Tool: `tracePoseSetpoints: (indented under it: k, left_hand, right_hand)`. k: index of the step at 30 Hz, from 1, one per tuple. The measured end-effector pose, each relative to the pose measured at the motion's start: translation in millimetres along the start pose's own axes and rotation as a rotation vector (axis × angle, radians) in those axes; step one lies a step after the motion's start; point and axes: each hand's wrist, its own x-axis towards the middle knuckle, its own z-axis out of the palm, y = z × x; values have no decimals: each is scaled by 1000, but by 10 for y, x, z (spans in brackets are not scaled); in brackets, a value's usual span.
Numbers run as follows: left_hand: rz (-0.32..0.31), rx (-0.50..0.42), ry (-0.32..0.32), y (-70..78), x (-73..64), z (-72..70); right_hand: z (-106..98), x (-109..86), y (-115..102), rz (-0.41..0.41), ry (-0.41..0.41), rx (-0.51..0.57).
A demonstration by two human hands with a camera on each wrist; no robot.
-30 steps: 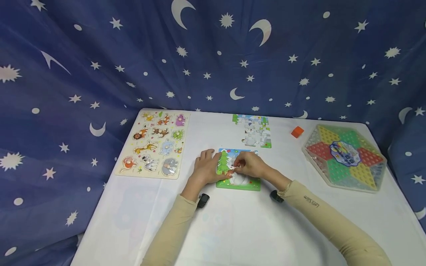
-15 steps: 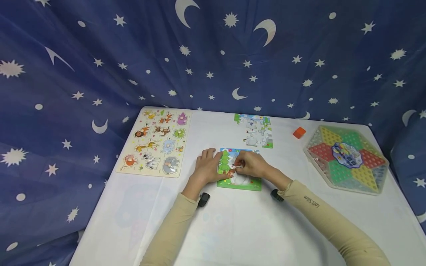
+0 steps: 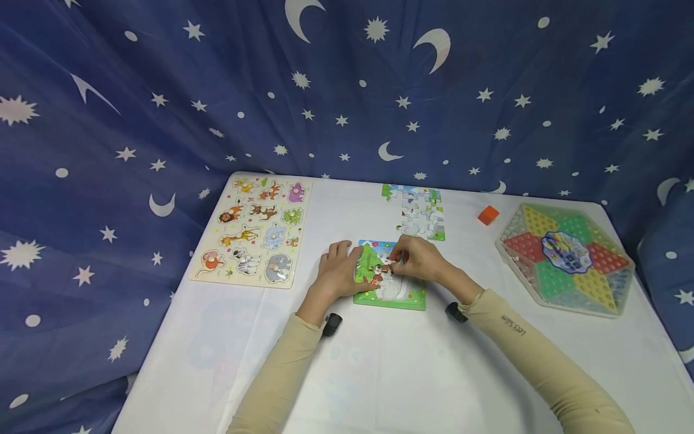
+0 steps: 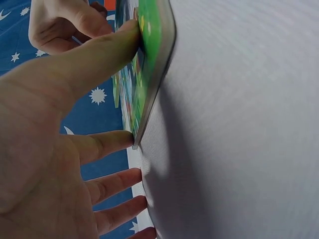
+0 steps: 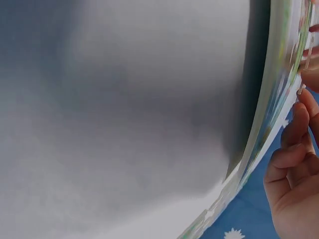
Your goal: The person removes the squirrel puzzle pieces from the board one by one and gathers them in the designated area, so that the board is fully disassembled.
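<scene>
A jigsaw board (image 3: 389,305) with a green border and a fir tree picture lies mid-table. My left hand (image 3: 337,272) rests at its left side. In the left wrist view, the straight thumb presses on the board's face (image 4: 152,40) and the index fingertip touches its corner; the other fingers spread onto the cloth. My right hand (image 3: 425,259) pinches a small jigsaw piece (image 3: 386,269), tilted just above the board's picture. The right wrist view shows the right hand (image 5: 294,174) at the frame's edge, only partly visible. Behind the board, several jigsaw pieces (image 3: 416,218) lie grouped together.
At the left lies an animal peg puzzle (image 3: 255,235). A hexagonal Chinese checkers box (image 3: 566,259) stands at the right, with an orange block (image 3: 488,215) near it. A starry blue curtain (image 3: 347,90) hangs behind the white table (image 3: 374,374).
My right hand has shifted slightly right and up, and the piece at its fingertips now shows tilted above the board. The left hand stays in place on the board.
</scene>
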Motion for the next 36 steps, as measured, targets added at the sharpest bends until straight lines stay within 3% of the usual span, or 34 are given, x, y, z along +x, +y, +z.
tracePoseSetpoints:
  k: [25, 36]
  left_hand:
    - [-19, -5, -14, -12, 19, 26]
    - [-21, 7, -21, -4, 30, 19]
  right_hand:
    - [-130, 252, 341, 49, 77, 40]
    - [-214, 353, 437, 121, 98, 40]
